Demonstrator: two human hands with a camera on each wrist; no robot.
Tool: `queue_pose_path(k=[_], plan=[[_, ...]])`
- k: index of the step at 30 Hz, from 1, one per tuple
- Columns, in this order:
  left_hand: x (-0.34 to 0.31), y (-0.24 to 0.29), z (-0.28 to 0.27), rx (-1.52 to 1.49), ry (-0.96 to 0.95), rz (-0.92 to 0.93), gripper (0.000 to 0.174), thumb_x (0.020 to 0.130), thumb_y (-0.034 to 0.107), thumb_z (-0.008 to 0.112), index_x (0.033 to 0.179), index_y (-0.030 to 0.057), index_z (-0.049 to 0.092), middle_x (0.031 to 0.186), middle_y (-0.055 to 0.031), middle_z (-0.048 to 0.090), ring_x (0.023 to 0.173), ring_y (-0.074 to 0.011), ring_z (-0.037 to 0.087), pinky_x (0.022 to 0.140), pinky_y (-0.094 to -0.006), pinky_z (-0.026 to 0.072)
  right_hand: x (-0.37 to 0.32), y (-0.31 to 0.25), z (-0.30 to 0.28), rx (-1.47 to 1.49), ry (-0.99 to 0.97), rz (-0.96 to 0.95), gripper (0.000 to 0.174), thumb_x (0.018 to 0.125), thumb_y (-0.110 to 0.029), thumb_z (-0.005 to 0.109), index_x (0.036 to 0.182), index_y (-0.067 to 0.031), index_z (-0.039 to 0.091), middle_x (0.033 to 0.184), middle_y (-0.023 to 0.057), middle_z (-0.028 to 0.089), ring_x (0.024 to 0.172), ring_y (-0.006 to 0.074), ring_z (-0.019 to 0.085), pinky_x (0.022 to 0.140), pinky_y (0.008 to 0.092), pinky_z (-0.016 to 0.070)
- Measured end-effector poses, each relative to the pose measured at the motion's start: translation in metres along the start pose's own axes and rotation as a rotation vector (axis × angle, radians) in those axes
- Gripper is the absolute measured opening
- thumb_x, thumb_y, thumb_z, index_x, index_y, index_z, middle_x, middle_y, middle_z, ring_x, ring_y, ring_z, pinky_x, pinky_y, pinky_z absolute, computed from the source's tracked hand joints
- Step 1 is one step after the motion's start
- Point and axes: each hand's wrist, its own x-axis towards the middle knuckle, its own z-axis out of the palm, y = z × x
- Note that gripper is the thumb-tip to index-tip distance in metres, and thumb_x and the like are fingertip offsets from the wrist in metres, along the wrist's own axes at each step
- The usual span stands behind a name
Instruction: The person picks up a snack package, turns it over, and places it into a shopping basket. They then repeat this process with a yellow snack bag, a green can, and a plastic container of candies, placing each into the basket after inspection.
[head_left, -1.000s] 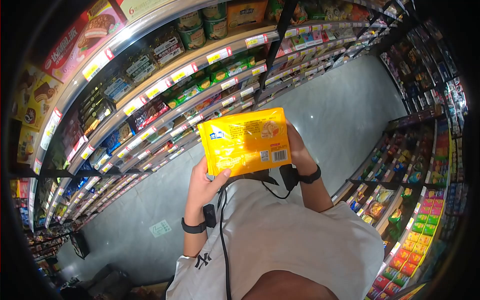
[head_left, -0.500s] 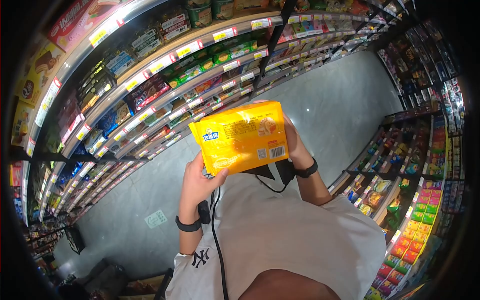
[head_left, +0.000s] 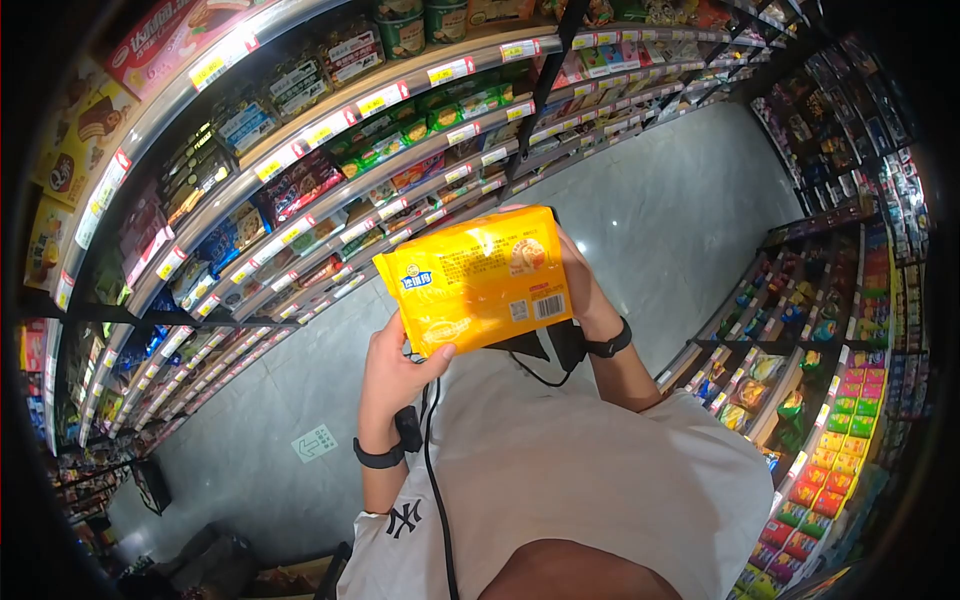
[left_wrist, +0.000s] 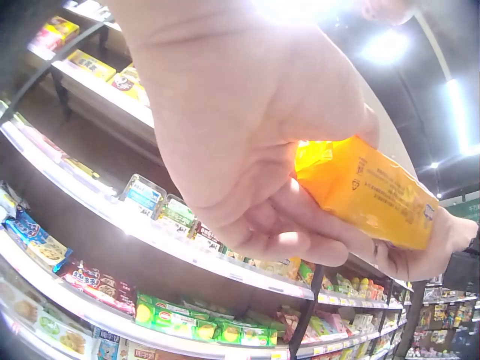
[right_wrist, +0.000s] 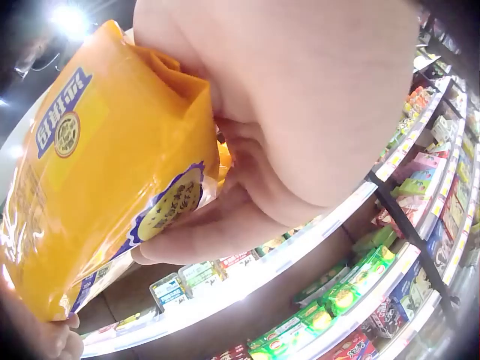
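A yellow snack bag [head_left: 478, 272], printed with small text, a barcode and a blue-and-white logo, is held before the chest with its printed face up. The left hand [head_left: 393, 372] grips its near left corner, thumb on top. At the opposite end, the right hand [head_left: 590, 292] holds the bag's right side, its fingers mostly hidden behind it in the head view. In the left wrist view, fingers of the left hand [left_wrist: 255, 135] curl under the bag's end [left_wrist: 371, 193]. The right wrist view shows the right hand [right_wrist: 277, 112] gripping the crumpled end of the bag [right_wrist: 112, 172].
Long store shelves [head_left: 300, 150] with packaged snacks and price tags curve along the left and top. More stocked shelves [head_left: 800, 400] stand on the right. Between them runs a grey floor [head_left: 680, 180] with a pale arrow sticker [head_left: 315, 444]. A black cable [head_left: 446, 480] hangs over the shirt.
The bag and both hands have shifted slightly left in the head view, and the bag has tilted a little, its left end lower. Both hands keep their hold.
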Motion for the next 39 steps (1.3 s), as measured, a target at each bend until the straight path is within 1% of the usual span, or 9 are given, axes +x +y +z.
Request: queue_pose_path(k=[5,9,11,13,15,18,21,27,39], plan=[[-0.004,-0.005,-0.005,-0.030,-0.031,-0.055,0.044,0.090,0.011,0.076,0.130,-0.0016,0.064,0.117,-0.0096,0.077,0.108,-0.0177,0.072,0.100,-0.0330,0.0520,-0.003,0.009,-0.001,0.011,0.023,0.062,0.044,0.109,-0.025,0.046,0.147,-0.0045,0.049,0.137,0.0069,0.060,0.124,0.0124,0.058,0.104,0.0270,0.0461],[-0.004,-0.014,-0.009,-0.024,0.020,0.016,0.041,0.088,0.013,0.079,0.125,-0.0005,0.067,0.109,-0.0106,0.080,0.101,-0.0191,0.077,0.092,-0.0327,0.0565,-0.006,0.018,0.002,-0.004,0.047,0.064,0.042,0.109,-0.022,0.043,0.146,-0.0027,0.050,0.137,0.0063,0.059,0.123,0.0112,0.057,0.104,0.0257,0.0454],[-0.005,-0.016,-0.013,-0.028,0.016,0.010,0.040,0.089,0.013,0.078,0.125,-0.0007,0.067,0.109,-0.0108,0.080,0.101,-0.0191,0.077,0.092,-0.0326,0.0563,-0.007,0.019,0.003,-0.371,0.019,-0.081,0.041,0.109,-0.020,0.042,0.145,-0.0018,0.051,0.137,0.0065,0.059,0.123,0.0113,0.057,0.104,0.0254,0.0452],[-0.005,-0.020,-0.017,-0.043,0.020,-0.013,0.039,0.090,0.014,0.078,0.124,-0.0009,0.067,0.109,-0.0108,0.080,0.101,-0.0192,0.077,0.092,-0.0327,0.0562,-0.006,0.018,0.007,-0.472,0.023,-0.083,0.041,0.109,-0.020,0.041,0.144,-0.0011,0.052,0.137,0.0068,0.059,0.122,0.0116,0.057,0.104,0.0252,0.0449],[-0.005,-0.022,-0.023,-0.040,0.018,-0.018,0.039,0.090,0.014,0.077,0.125,-0.0011,0.067,0.109,-0.0109,0.080,0.100,-0.0194,0.077,0.091,-0.0328,0.0561,-0.006,0.013,0.013,-0.306,0.068,0.062,0.041,0.109,-0.020,0.040,0.143,-0.0005,0.053,0.137,0.0072,0.059,0.122,0.0122,0.057,0.104,0.0250,0.0445],[-0.007,-0.022,-0.028,-0.035,0.002,-0.023,0.039,0.091,0.015,0.077,0.125,-0.0013,0.067,0.110,-0.0109,0.080,0.101,-0.0193,0.076,0.092,-0.0329,0.0556,-0.009,0.012,0.017,-0.348,0.100,0.135,0.044,0.109,-0.024,0.040,0.143,0.0004,0.053,0.136,0.0076,0.059,0.122,0.0132,0.057,0.104,0.0259,0.0440],[-0.010,-0.020,-0.031,-0.050,0.007,-0.031,0.038,0.092,0.015,0.076,0.125,-0.0014,0.067,0.111,-0.0106,0.079,0.103,-0.0183,0.075,0.094,-0.0329,0.0549,-0.009,0.020,0.005,-0.402,0.011,0.097,0.049,0.110,-0.032,0.041,0.146,0.0004,0.051,0.139,0.0078,0.059,0.124,0.0139,0.055,0.106,0.0277,0.0431],[-0.016,-0.023,-0.027,-0.078,0.035,-0.016,0.037,0.093,0.015,0.075,0.125,-0.0016,0.067,0.112,-0.0099,0.079,0.104,-0.0167,0.074,0.095,-0.0326,0.0541,-0.006,0.017,0.011,-0.282,-0.026,0.093,0.059,0.112,-0.042,0.041,0.154,0.0002,0.044,0.147,0.0089,0.055,0.131,0.0146,0.053,0.111,0.0288,0.0402],[-0.018,-0.027,-0.028,-0.063,0.033,-0.062,0.035,0.097,0.016,0.073,0.126,-0.0019,0.066,0.113,-0.0126,0.079,0.106,-0.0185,0.074,0.095,-0.0332,0.0537,-0.001,0.023,0.011,-0.202,-0.043,0.105,0.052,0.113,-0.033,0.044,0.152,0.0013,0.045,0.143,0.0083,0.059,0.129,0.0128,0.054,0.110,0.0280,0.0416]])
